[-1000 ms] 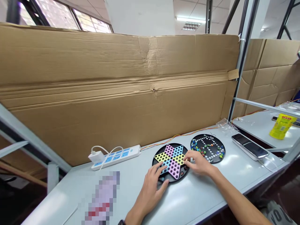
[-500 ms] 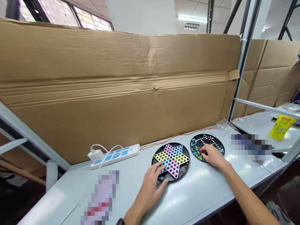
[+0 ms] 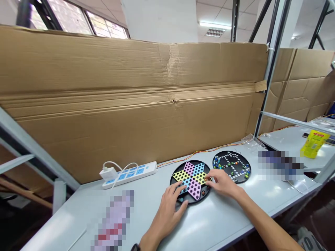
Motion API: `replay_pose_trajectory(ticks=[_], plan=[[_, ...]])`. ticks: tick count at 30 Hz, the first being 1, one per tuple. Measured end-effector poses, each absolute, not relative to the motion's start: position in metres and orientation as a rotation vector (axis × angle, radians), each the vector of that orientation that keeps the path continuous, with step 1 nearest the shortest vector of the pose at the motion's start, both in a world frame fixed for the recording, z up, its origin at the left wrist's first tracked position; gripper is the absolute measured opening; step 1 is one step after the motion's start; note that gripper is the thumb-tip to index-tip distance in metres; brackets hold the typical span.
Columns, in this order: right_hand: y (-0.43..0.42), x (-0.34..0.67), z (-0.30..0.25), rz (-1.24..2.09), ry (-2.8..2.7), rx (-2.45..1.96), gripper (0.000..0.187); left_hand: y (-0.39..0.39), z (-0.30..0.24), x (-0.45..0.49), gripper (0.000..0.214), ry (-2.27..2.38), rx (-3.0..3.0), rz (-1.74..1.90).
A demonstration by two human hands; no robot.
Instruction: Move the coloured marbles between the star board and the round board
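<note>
A round black Chinese checkers board [image 3: 194, 190] with a pink, blue and yellow star of holes lies on the table. My left hand [image 3: 170, 205] rests at its front left, fingers spread over the rim and the near blue part. At the board's right side, my right hand [image 3: 223, 182] has thumb and fingertips pinched beside the yellow point, on what looks like a small dark marble, mostly covered by the fingers. Reddish-brown marbles [image 3: 203, 192] sit in the tray section close by. To the right, a round black lid [image 3: 240, 166] with white markings holds many loose blue, green and yellow marbles.
A white power strip [image 3: 141, 170] with a plugged-in charger [image 3: 108, 173] lies behind to the left. Tall cardboard [image 3: 131, 132] walls the back. Blurred items lie front left and right. A yellow pouch [image 3: 314, 143] stands far right beyond a metal post [image 3: 267, 87].
My right hand has moved left from the marble-filled lid to the right edge of the board, uncovering the lid's marbles. My left hand has stayed on the board.
</note>
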State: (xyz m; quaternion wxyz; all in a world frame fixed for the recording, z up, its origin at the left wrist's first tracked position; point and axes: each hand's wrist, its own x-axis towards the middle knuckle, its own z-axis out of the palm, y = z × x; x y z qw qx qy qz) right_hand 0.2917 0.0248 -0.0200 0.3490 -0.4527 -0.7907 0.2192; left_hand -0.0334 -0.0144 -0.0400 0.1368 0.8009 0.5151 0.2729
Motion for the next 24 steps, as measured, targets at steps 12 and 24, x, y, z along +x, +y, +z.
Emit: replay_pose_trajectory(ticks=[12,24], plan=[[0.059,0.332,-0.013,0.465,-1.905,-1.378,0.020,-0.016,-0.038,-0.031,0.046,1.490,2.290,0.790],[0.069,0.379,-0.026,0.373,-1.875,-1.633,0.016,-0.019,-0.033,-0.031,0.047,1.497,2.265,0.757]])
